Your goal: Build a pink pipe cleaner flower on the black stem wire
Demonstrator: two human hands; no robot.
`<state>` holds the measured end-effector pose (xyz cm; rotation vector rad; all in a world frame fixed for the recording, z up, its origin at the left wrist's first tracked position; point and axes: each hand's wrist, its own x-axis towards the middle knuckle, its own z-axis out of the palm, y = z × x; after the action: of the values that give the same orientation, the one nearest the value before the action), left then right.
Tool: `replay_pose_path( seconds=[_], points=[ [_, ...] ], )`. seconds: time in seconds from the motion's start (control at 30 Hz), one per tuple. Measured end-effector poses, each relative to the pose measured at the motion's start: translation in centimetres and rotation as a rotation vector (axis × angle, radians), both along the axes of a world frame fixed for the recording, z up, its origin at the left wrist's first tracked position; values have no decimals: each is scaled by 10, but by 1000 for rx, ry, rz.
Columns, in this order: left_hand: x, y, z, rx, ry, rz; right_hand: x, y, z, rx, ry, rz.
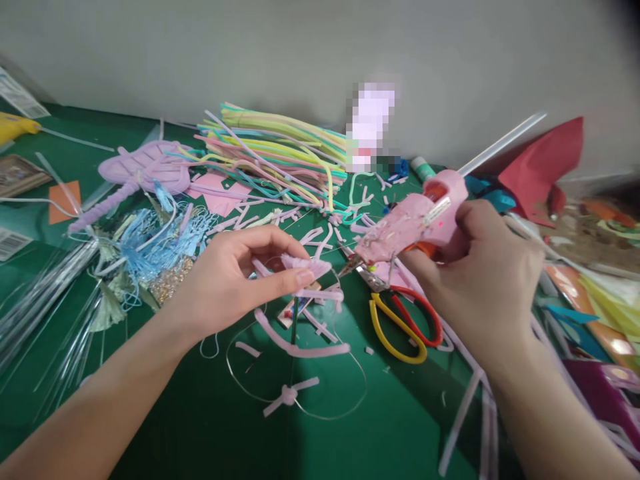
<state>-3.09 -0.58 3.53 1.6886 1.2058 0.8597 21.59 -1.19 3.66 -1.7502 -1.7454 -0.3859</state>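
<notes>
My left hand (255, 277) pinches a small lilac pipe-cleaner piece (313, 265) between thumb and fingers. In my right hand (493, 280) is a pink hot glue gun (410, 223), its nozzle pointing left, close to the held piece. A clear glue stick (503, 143) sticks out of the gun's back. Below the hands, a curved lilac pipe cleaner (300, 350) and a thin wire loop (345, 413) with a lilac knot (289, 395) are in view. Scissors (403, 327) with yellow and red handles lie under the gun.
A bundle of coloured pipe cleaners (280, 153) lies at the back by the wall. To the left are a lilac woven shape (150, 170), blue tassels (155, 233) and clear sticks (50, 300). Red paper (545, 167) stands at the right. Lilac offcuts (247, 349) litter the green table (210, 433).
</notes>
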Motion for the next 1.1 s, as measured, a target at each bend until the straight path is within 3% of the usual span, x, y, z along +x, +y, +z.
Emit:
replay_pose_path(
  seconds=[0.13, 0.3, 0.37, 0.43, 0.47, 0.6, 0.67, 0.87, 1.1],
  points=[
    [-2, 2, 0, 38, 21, -28, 19, 13, 2, -204, 36, -45],
    [-11, 4, -2, 66, 99, -203, 61, 36, -25, -429, 33, -164],
    [-14, 4, -3, 96, 129, -227, 67, 36, -33, -411, -49, -198],
    [-16, 4, -5, 125, 135, -214, 61, 29, -30, -351, -76, -215],
    [-16, 4, -5, 133, 141, -210, 54, 23, -24, -349, -40, -131],
    [-16, 6, -6, 145, 162, -227, 14, -5, 6, -579, 246, 513],
    [-16, 6, -6, 168, 148, -225, -2, -12, 11, -620, 293, 718],
    [-15, 5, -7, 210, 91, -252, -13, -12, -1, -609, 344, 844],
    [-15, 4, -10, 216, 69, -245, -12, -13, 2, -539, 326, 823]
  ],
)
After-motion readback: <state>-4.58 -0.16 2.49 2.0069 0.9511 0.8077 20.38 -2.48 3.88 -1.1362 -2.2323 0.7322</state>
